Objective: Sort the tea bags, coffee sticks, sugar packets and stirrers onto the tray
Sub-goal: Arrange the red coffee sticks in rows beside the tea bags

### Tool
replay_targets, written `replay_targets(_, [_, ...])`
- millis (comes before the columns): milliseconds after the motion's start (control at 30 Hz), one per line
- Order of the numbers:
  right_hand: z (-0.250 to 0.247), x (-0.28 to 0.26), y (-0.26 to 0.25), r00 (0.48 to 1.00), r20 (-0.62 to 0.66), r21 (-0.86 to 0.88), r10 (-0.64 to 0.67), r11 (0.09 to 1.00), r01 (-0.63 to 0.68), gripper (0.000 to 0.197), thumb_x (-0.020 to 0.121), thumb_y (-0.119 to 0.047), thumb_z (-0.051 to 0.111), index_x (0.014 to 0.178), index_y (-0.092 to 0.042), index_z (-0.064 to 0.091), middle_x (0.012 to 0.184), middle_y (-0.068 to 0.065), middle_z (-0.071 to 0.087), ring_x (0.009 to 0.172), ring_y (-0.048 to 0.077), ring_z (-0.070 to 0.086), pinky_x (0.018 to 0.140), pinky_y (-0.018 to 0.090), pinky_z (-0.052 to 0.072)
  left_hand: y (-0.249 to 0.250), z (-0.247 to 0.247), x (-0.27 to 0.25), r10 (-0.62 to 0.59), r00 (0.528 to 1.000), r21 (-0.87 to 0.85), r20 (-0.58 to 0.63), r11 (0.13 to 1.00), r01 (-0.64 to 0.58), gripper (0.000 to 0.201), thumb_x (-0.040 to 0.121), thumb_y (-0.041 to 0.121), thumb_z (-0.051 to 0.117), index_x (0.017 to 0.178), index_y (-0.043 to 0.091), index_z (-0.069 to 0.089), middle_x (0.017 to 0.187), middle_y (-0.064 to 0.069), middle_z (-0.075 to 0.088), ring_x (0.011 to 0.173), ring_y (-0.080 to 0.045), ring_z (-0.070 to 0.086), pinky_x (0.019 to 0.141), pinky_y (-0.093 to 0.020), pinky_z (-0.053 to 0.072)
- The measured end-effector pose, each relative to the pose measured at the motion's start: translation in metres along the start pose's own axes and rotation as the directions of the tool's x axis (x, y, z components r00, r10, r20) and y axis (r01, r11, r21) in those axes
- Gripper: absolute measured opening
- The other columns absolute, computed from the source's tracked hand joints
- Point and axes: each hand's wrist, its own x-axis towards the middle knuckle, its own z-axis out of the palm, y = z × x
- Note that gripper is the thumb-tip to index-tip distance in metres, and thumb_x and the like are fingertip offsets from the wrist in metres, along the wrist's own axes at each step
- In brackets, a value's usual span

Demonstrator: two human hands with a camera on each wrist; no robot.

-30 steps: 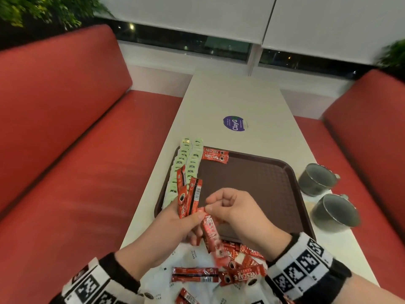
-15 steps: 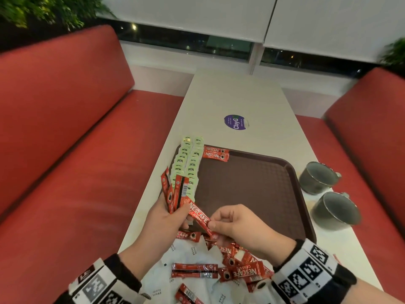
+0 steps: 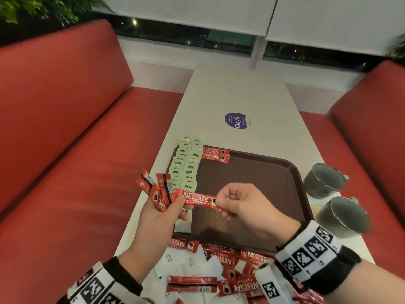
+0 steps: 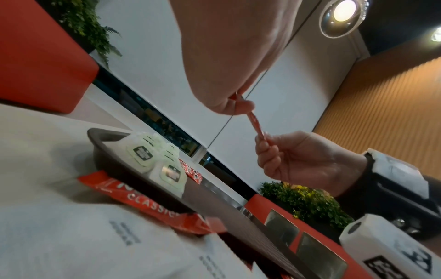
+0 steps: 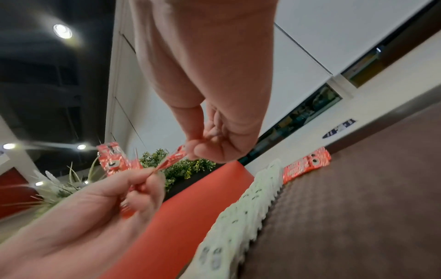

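Observation:
My left hand (image 3: 166, 207) grips a fan of several red coffee sticks (image 3: 156, 189) above the table's left edge. My right hand (image 3: 228, 201) pinches one end of another red coffee stick (image 3: 197, 199), held level; its other end lies under my left thumb. The brown tray (image 3: 252, 183) lies beyond, with two rows of green tea bags (image 3: 186, 165) along its left side and two coffee sticks (image 3: 215, 154) at its far left. In the right wrist view the right hand (image 5: 190, 151) pinches the stick (image 5: 174, 157). Loose coffee sticks (image 3: 238, 286) and white sugar packets (image 3: 179, 262) lie near me.
Two grey metal cups (image 3: 322, 179) (image 3: 344, 216) stand on the white table (image 3: 236, 95) right of the tray. A purple sticker (image 3: 236, 120) sits at the table's middle. Red benches (image 3: 65, 150) flank both sides.
My right hand lifted a coffee stick from the pile and turned it level, bringing its end against the bunch in my left hand. The left hand's bunch shifted left and fanned out.

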Motion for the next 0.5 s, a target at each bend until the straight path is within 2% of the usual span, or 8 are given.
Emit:
replay_targets(67, [-0.013, 0.022, 0.0, 0.998, -0.067, -0.114, -0.023, 0.993, 0.015, 0.017, 0.088, -0.005, 0.064, 0.074, -0.014, 0.065, 0.055, -0.004, 0.064, 0.055, 0.008, 0.057, 0.058, 0.022, 0.048, -0.002, -0.005, 0.01, -0.079, 0.996, -0.088, 0.031, 0.993, 0.082, 0.024, 0.095, 0.011, 0.053, 0.118, 0.008, 0.058, 0.061, -0.007, 0.058, 0.054, -0.018, 0.05, 0.058, -0.029, 0.044])
replay_targets(100, [-0.022, 0.036, 0.002, 0.99, -0.131, -0.191, -0.046, 0.981, 0.02, 0.017, 0.086, -0.008, 0.066, 0.072, -0.016, 0.066, 0.056, -0.003, 0.065, 0.055, 0.008, 0.057, 0.059, 0.023, 0.047, -0.003, -0.009, 0.013, -0.125, 0.991, -0.118, 0.045, 0.985, 0.129, 0.022, 0.096, 0.011, 0.051, 0.117, 0.011, 0.058, 0.057, -0.006, 0.051, 0.051, -0.017, 0.043, 0.055, -0.029, 0.039])
replay_targets(133, [-0.031, 0.052, 0.005, 0.977, -0.199, -0.278, -0.074, 0.96, 0.016, 0.017, 0.085, -0.01, 0.067, 0.071, -0.018, 0.065, 0.056, -0.004, 0.064, 0.054, 0.007, 0.057, 0.06, 0.021, 0.045, -0.005, -0.013, 0.015, -0.166, 0.984, -0.129, 0.064, 0.976, 0.173, 0.019, 0.096, 0.012, 0.05, 0.113, 0.015, 0.059, 0.055, -0.004, 0.046, 0.051, -0.017, 0.039, 0.055, -0.03, 0.036])
replay_targets(200, [-0.048, 0.081, 0.011, 0.95, -0.295, -0.415, -0.105, 0.909, -0.029, 0.017, 0.084, -0.012, 0.068, 0.07, -0.021, 0.064, 0.06, -0.004, 0.063, 0.057, 0.007, 0.056, 0.057, 0.019, 0.04, -0.009, -0.02, 0.015, -0.233, 0.968, -0.093, 0.096, 0.966, 0.242, 0.006, 0.097, 0.017, 0.05, 0.097, 0.013, 0.055, 0.056, -0.004, 0.042, 0.05, -0.016, 0.036, 0.057, -0.031, 0.034])
replay_targets(267, [-0.059, 0.108, 0.018, 0.937, -0.338, -0.467, -0.088, 0.88, -0.086, 0.018, 0.084, -0.013, 0.068, 0.07, -0.021, 0.062, 0.067, -0.002, 0.062, 0.068, 0.013, 0.058, 0.061, 0.022, 0.04, -0.014, -0.023, 0.012, -0.269, 0.955, -0.039, 0.121, 0.96, 0.276, 0.015, 0.096, 0.02, 0.05, 0.085, 0.01, 0.049, 0.058, -0.005, 0.043, 0.051, -0.016, 0.037, 0.052, -0.028, 0.034])
replay_targets(333, [-0.063, 0.129, 0.026, 0.935, -0.349, -0.49, -0.058, 0.862, -0.129, 0.016, 0.086, -0.013, 0.067, 0.072, -0.019, 0.061, 0.072, -0.002, 0.062, 0.073, 0.015, 0.059, 0.064, 0.023, 0.04, -0.019, -0.026, 0.011, -0.297, 0.947, -0.046, 0.121, 0.952, 0.304, 0.015, 0.095, 0.022, 0.051, 0.084, 0.013, 0.05, 0.059, -0.006, 0.045, 0.051, -0.016, 0.039, 0.05, -0.029, 0.035])
replay_targets(433, [-0.062, 0.155, 0.034, 0.934, -0.356, -0.497, -0.035, 0.854, -0.158, 0.014, 0.087, -0.012, 0.066, 0.074, -0.016, 0.062, 0.069, -0.002, 0.061, 0.063, 0.008, 0.056, 0.057, 0.019, 0.039, -0.021, -0.03, 0.011, -0.312, 0.943, -0.036, 0.119, 0.947, 0.318, 0.016, 0.094, 0.025, 0.052, 0.084, 0.012, 0.051, 0.058, -0.004, 0.047, 0.051, -0.016, 0.041, 0.052, -0.03, 0.035])
replay_targets(500, [-0.06, 0.168, 0.038, 0.932, -0.363, -0.472, -0.006, 0.863, -0.178, 0.019, 0.086, -0.01, 0.066, 0.069, -0.016, 0.06, 0.066, 0.001, 0.061, 0.06, 0.011, 0.056, 0.063, 0.023, 0.047, -0.019, -0.031, 0.012, -0.319, 0.942, -0.056, 0.102, 0.944, 0.325, 0.015, 0.095, 0.02, 0.051, 0.083, 0.011, 0.051, 0.057, -0.003, 0.047, 0.051, -0.015, 0.041, 0.051, -0.028, 0.037])
